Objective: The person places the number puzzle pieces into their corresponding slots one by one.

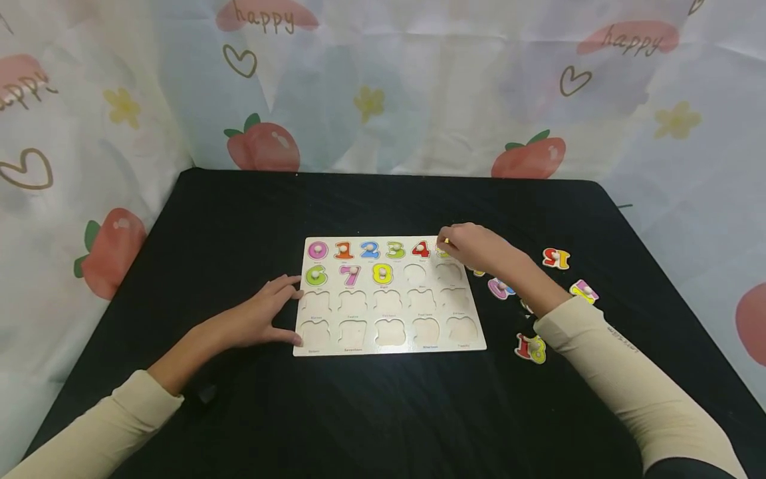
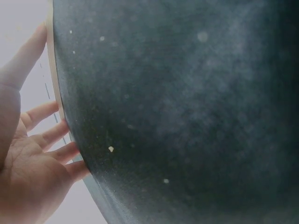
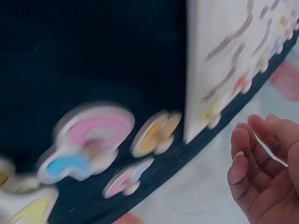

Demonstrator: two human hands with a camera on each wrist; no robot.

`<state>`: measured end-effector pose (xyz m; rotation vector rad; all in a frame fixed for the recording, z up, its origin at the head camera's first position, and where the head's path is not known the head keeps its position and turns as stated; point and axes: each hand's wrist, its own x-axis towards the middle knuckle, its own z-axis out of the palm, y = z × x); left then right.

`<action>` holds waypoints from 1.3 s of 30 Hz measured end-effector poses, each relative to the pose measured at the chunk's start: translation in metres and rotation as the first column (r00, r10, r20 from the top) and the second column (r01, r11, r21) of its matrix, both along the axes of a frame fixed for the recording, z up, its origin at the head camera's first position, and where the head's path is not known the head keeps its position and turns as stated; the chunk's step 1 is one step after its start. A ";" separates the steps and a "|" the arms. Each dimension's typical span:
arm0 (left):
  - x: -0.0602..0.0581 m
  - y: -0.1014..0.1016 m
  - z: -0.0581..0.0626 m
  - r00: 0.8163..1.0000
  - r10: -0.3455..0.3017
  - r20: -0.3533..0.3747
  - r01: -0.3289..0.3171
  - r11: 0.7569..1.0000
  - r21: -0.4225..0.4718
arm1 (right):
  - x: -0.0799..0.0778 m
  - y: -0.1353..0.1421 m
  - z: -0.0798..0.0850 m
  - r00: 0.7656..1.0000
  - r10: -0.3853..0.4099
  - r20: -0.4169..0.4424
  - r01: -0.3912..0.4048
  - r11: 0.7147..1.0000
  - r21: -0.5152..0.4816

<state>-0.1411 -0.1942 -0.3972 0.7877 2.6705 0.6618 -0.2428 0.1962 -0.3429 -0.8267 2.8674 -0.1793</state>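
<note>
Left hand, spread, touches the left edge of the board; loose numbers lie right, nearer the half-curled, empty right hand.

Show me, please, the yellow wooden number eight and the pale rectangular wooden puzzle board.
Yellow wooden number eight (image 1: 383, 272): head view, the knob at its middle.
Pale rectangular wooden puzzle board (image 1: 371, 337): head view, bare surface between lower recesses.

Draped booth — printed cloth walls
</note>
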 end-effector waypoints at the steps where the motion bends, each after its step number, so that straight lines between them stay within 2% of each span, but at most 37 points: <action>1: 0.000 0.000 0.000 1.000 0.001 -0.003 -0.001 1.000 0.001 | -0.001 0.006 0.001 1.000 -0.007 0.001 0.007 1.000 0.001; 7: 0.001 0.000 0.000 1.000 0.004 -0.006 -0.004 1.000 0.003 | 0.000 0.044 0.014 0.999 -0.011 -0.044 0.010 0.999 -0.045; 12: 0.000 -0.001 0.002 1.000 0.006 -0.005 -0.006 1.000 -0.006 | 0.004 0.068 0.024 0.997 -0.058 -0.051 0.055 0.997 -0.058; 17: -0.001 -0.001 0.004 1.000 0.001 0.001 -0.001 1.000 -0.008 | 0.011 0.089 0.026 0.997 -0.072 0.015 0.072 0.997 -0.026; 19: -0.001 0.000 0.003 1.000 -0.003 0.004 0.003 1.000 -0.008 | 0.016 0.098 0.025 0.993 -0.085 0.088 0.085 0.996 -0.003; 22: 0.000 0.000 0.003 1.000 -0.007 0.002 0.007 1.000 -0.002 | 0.024 0.108 0.023 0.962 -0.118 0.245 0.109 0.993 0.052; 25: 0.000 0.000 0.002 1.000 -0.009 0.000 0.009 1.000 -0.002 | 0.033 0.115 0.021 0.909 -0.151 0.389 0.125 0.988 0.093; 27: 0.000 0.000 0.002 1.000 -0.009 -0.003 0.009 1.000 -0.008 | 0.037 0.117 0.020 0.884 -0.156 0.440 0.125 0.987 0.097; 28: -0.001 0.000 0.002 1.000 -0.007 -0.002 0.007 1.000 -0.010 | 0.039 0.117 0.019 0.880 -0.156 0.450 0.127 0.988 0.093; 31: -0.001 0.001 0.003 1.000 -0.004 -0.002 0.004 1.000 -0.016 | 0.043 0.117 0.018 0.880 -0.162 0.446 0.140 0.987 0.082; 37: 0.000 0.003 0.002 1.000 -0.002 0.002 0.002 1.000 -0.016 | 0.043 0.124 0.017 0.921 -0.189 0.342 0.165 0.981 0.098; 39: 0.000 0.004 0.002 1.000 -0.002 0.004 0.003 1.000 -0.013 | 0.043 0.129 0.016 0.927 -0.206 0.314 0.181 0.978 0.108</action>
